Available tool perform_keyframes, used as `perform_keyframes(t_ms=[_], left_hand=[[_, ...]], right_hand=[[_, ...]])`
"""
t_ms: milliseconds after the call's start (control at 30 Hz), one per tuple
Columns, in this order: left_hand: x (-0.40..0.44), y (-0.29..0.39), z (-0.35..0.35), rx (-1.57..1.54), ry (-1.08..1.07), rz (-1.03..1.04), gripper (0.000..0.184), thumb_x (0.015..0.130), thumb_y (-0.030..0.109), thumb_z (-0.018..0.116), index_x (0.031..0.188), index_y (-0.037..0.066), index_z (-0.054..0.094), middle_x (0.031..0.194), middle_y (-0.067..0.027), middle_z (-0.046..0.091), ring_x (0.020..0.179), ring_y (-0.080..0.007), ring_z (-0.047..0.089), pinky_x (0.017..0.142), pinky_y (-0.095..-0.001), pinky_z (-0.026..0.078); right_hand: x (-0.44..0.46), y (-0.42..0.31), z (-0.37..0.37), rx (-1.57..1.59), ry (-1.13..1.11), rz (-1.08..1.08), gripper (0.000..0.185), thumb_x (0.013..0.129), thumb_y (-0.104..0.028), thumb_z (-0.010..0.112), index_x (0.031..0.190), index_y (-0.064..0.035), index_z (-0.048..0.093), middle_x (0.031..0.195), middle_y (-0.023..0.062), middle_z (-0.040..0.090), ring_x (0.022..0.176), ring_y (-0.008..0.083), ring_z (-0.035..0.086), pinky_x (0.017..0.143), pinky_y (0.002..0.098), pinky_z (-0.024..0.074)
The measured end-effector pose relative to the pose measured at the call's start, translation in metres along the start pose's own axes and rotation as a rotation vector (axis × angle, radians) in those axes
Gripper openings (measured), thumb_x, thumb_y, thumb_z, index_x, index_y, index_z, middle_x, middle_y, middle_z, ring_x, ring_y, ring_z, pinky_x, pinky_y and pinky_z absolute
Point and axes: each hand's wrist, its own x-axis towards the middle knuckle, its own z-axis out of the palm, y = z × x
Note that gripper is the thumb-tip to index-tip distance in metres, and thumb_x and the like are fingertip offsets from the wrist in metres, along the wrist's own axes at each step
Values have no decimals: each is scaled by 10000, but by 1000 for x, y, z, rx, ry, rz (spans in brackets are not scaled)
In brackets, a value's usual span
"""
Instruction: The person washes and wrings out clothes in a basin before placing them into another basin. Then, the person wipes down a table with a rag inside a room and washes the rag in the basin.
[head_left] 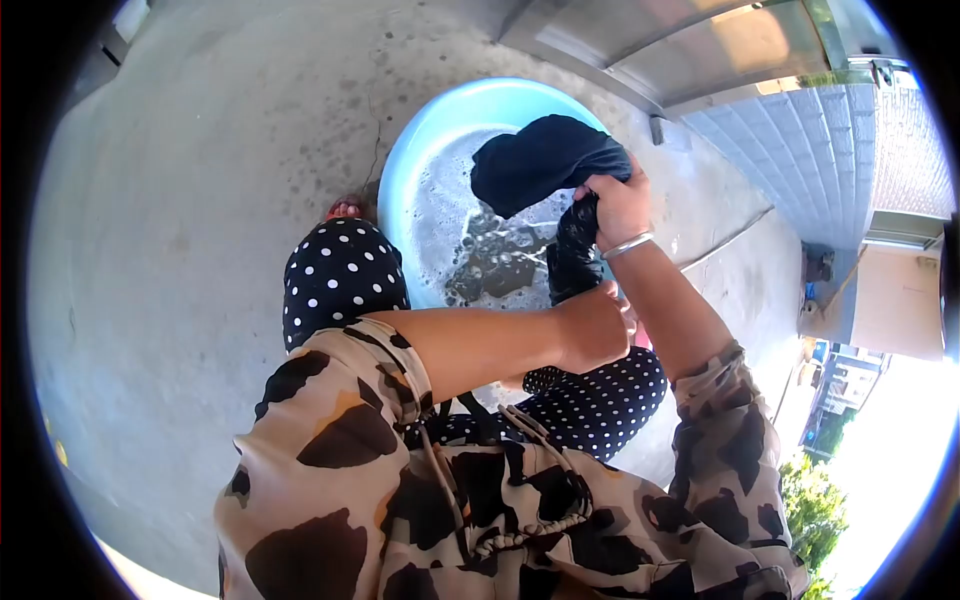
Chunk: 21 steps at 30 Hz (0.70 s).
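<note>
A dark, wet cloth (550,160) is bunched over a light blue basin (395,200) of foamy water. My right hand (622,205), with a bracelet at the wrist, is closed around the cloth near the basin's right side. From there a thick fold hangs over to the left above the water, and a twisted part (575,250) runs down toward me. My left hand (600,325) is closed around the lower end of that part, near the basin's near right edge; its fingers are partly turned away.
The basin stands on a concrete floor (200,200) between my knees, in dotted trousers (345,275). A metal-framed door or panel (690,50) is beyond it at the upper right, beside a light brick wall (800,140). Various items lie farther right.
</note>
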Motion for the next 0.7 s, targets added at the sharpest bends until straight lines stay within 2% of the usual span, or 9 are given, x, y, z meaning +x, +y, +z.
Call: perform_keyframes(t_ms=[100, 267, 300, 367, 433, 500, 533, 633, 700], left_hand=[[-5, -4, 3, 26, 27, 10, 70, 647, 196, 597, 695, 154, 627, 910, -15, 594, 966, -233, 533, 834, -445, 366], [13, -21, -44, -517, 213, 38, 245, 525, 81, 609, 769, 90, 615, 864, -61, 555, 911, -237, 532, 798, -354, 421], [15, -52, -67, -726, 498, -15, 340, 550, 55, 585, 890, 71, 604, 962, -79, 555, 973, -217, 523, 881, -331, 396], [5, -72, -95, -1319, 424, -260, 635, 583, -2, 523, 1212, 44, 442, 1211, -84, 479, 1116, -182, 449, 973, -304, 333], [-5, -81, -103, -1750, 376, -306, 640, 587, 27, 480, 1223, 22, 418, 1188, -166, 479, 1069, -264, 498, 945, -376, 375], [-7, -97, -94, -1905, 407, -157, 618, 619, 75, 474, 1227, -1, 399, 1142, -200, 503, 1023, -294, 526, 935, -397, 386], [-9, -101, -95, -2002, 477, -148, 602, 634, 96, 475, 1223, -10, 400, 1122, -205, 515, 1010, -302, 532, 929, -403, 390], [-13, -105, -100, -2315, 724, -136, 532, 687, 150, 467, 1192, -15, 438, 1054, -208, 549, 965, -322, 551, 906, -421, 401], [-11, -99, -106, -2388, 742, -143, 504, 701, 162, 464, 1168, -26, 454, 1037, -195, 559, 945, -302, 564, 887, -418, 418]], right_hand=[[4, 15, -4, -33, 25, -67, 316, 641, 116, 452, 944, 54, 516, 618, 98, 532, 488, 193, 519, 479, 285, 437], [40, 8, -85, -28, 213, 398, 141, 684, -61, 546, 809, 3, 533, 617, 98, 545, 532, 213, 529, 512, 341, 450], [46, 5, -104, -153, 229, 534, 134, 702, -103, 563, 799, -15, 538, 624, 94, 546, 543, 222, 532, 527, 357, 463], [43, 6, -120, 222, 202, 622, 170, 737, -179, 570, 819, -31, 547, 687, 92, 567, 593, 242, 550, 561, 372, 483], [36, -12, -126, 261, 229, 556, 214, 773, -238, 536, 837, -35, 553, 762, 102, 579, 684, 257, 567, 636, 403, 482], [26, -36, -146, 609, -296, 546, 317, 781, -213, 512, 995, 20, 538, 926, 150, 607, 929, 278, 570, 863, 418, 424], [13, -46, -148, 690, -289, 439, 428, 805, -282, 510, 1112, 17, 494, 1086, 158, 560, 1051, 278, 509, 934, 428, 363], [-19, -27, -151, 999, -282, 71, 561, 823, -399, 508, 1213, -4, 427, 1212, 154, 483, 1120, 275, 456, 959, 419, 343], [-25, -11, -144, 1244, -441, 62, 749, 751, -562, 539, 1246, -17, 397, 1257, 157, 441, 1172, 287, 405, 984, 414, 321]])
